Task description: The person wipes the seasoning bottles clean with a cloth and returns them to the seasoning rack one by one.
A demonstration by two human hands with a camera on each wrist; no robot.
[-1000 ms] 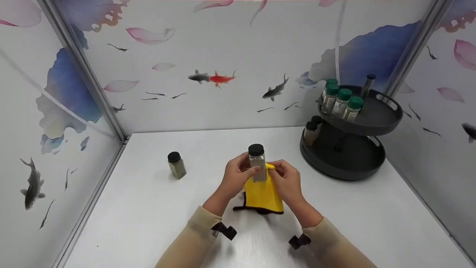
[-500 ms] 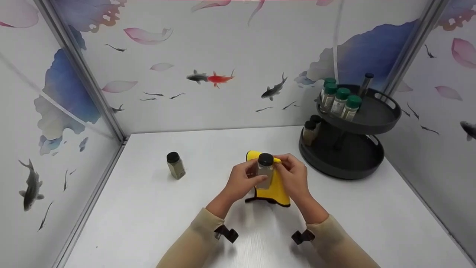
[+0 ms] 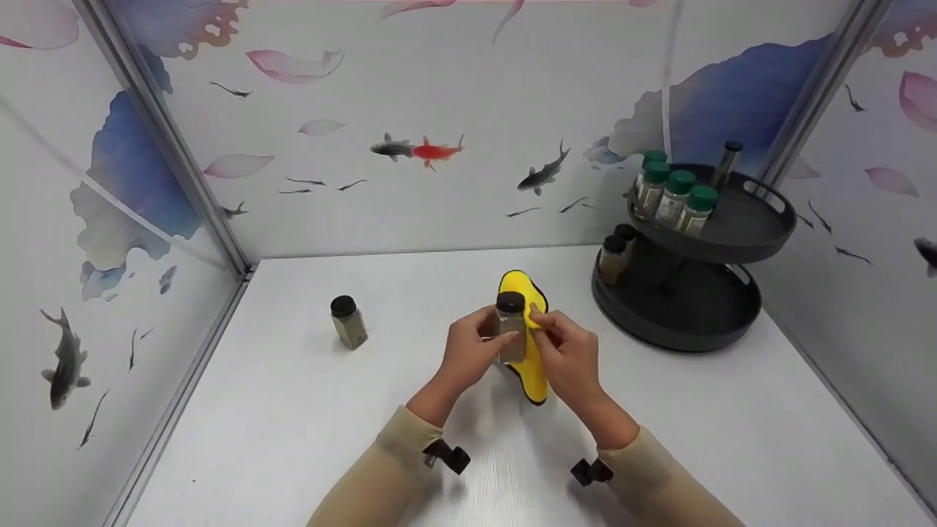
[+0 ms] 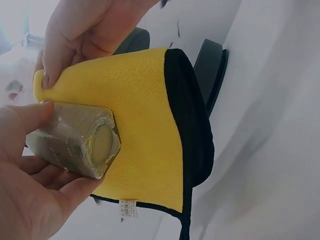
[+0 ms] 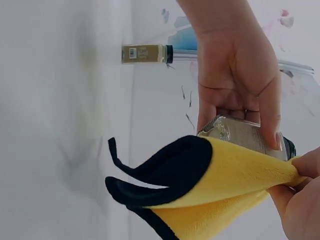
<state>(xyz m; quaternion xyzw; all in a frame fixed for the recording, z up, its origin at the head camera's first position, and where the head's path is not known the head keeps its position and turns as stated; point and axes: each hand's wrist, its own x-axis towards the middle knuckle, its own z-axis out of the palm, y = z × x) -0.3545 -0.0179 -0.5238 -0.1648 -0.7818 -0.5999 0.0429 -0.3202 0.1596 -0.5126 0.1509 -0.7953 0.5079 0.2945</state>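
In the head view my left hand (image 3: 471, 350) grips a clear spice jar (image 3: 510, 340) with a black lid, held upright above the table. My right hand (image 3: 572, 356) pinches a yellow cloth (image 3: 536, 373) with black edging against the jar's right side. The left wrist view shows the jar's base (image 4: 102, 145) in front of the spread cloth (image 4: 145, 115), which carries a small white label (image 4: 128, 208). Fingers of the right hand (image 4: 90, 35) pinch its upper corner there. From the right wrist, the cloth (image 5: 235, 172) hangs folded below the jar (image 5: 240, 132).
A second black-lidded jar (image 3: 349, 323) stands on the white table (image 3: 256, 410) at left. At back right is a two-tier dark turntable (image 3: 673, 322); green-lidded jars (image 3: 677, 197) stand on its upper tier, dark-lidded ones (image 3: 613, 260) below. Printed wall panels (image 3: 468, 88) enclose the table.
The cloth has turned from hanging broad below the jar to a narrow strip beside it, its top end now higher. The hands and jar shifted right, then slightly back left.
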